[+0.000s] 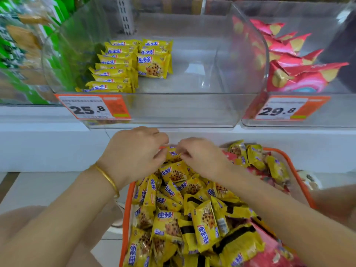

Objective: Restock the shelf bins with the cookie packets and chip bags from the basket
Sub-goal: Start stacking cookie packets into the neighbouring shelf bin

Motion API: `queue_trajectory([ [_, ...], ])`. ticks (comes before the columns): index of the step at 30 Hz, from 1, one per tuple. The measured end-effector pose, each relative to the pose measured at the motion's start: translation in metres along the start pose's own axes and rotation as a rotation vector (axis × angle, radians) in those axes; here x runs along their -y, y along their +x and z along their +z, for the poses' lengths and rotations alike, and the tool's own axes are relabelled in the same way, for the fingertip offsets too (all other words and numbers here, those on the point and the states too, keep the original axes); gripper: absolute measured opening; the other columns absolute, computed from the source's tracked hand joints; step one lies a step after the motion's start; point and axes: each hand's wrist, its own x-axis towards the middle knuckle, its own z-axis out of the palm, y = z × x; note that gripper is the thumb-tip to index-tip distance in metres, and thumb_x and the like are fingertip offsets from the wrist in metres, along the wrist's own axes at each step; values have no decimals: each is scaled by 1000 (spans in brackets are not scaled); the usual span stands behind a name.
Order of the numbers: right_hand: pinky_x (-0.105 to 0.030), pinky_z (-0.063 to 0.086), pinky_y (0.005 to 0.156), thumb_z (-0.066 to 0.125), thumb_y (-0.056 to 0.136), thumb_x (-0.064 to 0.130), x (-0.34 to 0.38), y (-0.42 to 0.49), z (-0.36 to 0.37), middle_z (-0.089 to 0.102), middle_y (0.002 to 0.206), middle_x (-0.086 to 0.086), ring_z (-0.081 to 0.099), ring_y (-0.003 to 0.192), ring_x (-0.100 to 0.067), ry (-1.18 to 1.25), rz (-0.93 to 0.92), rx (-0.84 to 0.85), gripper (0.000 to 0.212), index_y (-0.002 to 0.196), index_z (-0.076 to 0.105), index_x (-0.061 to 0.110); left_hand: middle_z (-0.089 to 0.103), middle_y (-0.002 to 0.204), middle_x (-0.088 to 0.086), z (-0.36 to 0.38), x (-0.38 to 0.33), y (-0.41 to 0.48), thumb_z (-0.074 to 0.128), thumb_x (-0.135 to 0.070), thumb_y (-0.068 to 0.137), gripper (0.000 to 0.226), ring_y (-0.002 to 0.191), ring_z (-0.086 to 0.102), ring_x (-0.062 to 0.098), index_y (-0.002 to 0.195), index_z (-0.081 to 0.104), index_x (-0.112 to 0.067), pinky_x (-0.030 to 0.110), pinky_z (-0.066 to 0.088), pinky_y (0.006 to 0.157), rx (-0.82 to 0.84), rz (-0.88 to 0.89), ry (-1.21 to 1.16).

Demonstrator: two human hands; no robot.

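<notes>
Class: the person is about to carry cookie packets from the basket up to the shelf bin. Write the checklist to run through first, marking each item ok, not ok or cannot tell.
1. Grip: left hand and right hand both pinch a yellow cookie packet at the far end of the basket: ok.
2. Room: the right side of the cookie bin is bare: ok.
3. Match: the stacked packets in that bin look the same kind: ok.
4. Separation: the red chip bags sit apart in the neighbouring bin: ok.
5. Number of packets gripped: cannot tell.
</notes>
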Motion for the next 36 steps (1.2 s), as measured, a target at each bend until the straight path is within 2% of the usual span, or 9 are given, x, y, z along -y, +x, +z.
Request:
queue_trajectory([
  [2, -38, 50, 83, 45, 90, 3, -10, 16, 33, 61, 110, -9, 58, 103, -27, -86, -1, 76, 31, 115, 58, 14, 60, 101, -8, 11, 6, 1, 32, -43, 95, 34, 98, 59, 16, 107, 60, -29, 29, 45, 66, 112, -33, 42],
  [8, -41, 39, 99, 52, 88, 3, -9, 41, 75, 44, 136, -15, 39, 127, -31, -328, 178, 70, 47, 134, 40, 4, 55, 113, -8, 17, 11, 7, 37, -42, 96, 31, 108, 53, 15, 121, 52, -33, 30, 46, 79, 316, -66, 25],
  [15, -37, 44, 88, 68, 83, 20, -15, 39, 80, 58, 116, -6, 51, 111, -26, -421, 125, -90, 30, 111, 61, 14, 56, 113, -5, 15, 10, 11, 40, -41, 96, 30, 107, 53, 17, 121, 53, -30, 35, 49, 82, 359, -64, -15],
  [18, -38, 45, 82, 66, 85, 24, -14, 21, 61, 64, 105, -8, 57, 100, -28, -193, -6, -212, 26, 108, 64, 11, 53, 125, -3, 14, 9, 12, 43, -43, 96, 40, 116, 50, 17, 132, 46, -27, 37, 47, 90, 357, -90, -91],
  [21, -31, 43, 79, 53, 94, 26, -10, -1, 29, 59, 102, -3, 54, 92, -20, 135, -40, -170, 28, 117, 57, 10, 54, 128, -1, 14, 6, 13, 53, -42, 92, 46, 116, 50, 16, 133, 47, -21, 38, 44, 95, 271, -128, -295],
  [24, -18, 38, 70, 51, 96, 25, -3, -18, 2, 51, 95, 6, 47, 84, -8, 327, -70, -126, 24, 115, 57, 11, 61, 110, -3, 11, -2, 16, 63, -35, 87, 33, 100, 56, 13, 116, 59, -20, 34, 47, 87, 156, -150, -490],
  [27, -23, 44, 76, 53, 95, 25, 2, -30, -17, 60, 97, 2, 54, 87, -11, 467, -33, -86, 21, 113, 58, 14, 62, 84, -5, 5, -6, 19, 70, -25, 83, 10, 80, 58, 9, 87, 62, -22, 24, 47, 70, 29, -174, -645],
  [32, -28, 53, 86, 74, 78, 19, 10, -42, -56, 68, 108, 0, 64, 98, -8, 774, 60, -35, 34, 105, 55, 25, 63, 74, 3, -17, -9, 19, 71, -15, 82, 21, 70, 60, 18, 72, 54, -23, 27, 46, 64, -194, -267, -772],
  [36, -21, 51, 57, 74, 74, 14, 29, -37, -115, 71, 88, -8, 64, 70, -13, 799, 6, -70, 23, 95, 64, 15, 59, 74, -6, -48, -13, 21, 62, -24, 84, 7, 71, 55, 7, 83, 56, -20, 13, 40, 60, -508, -221, -653],
])
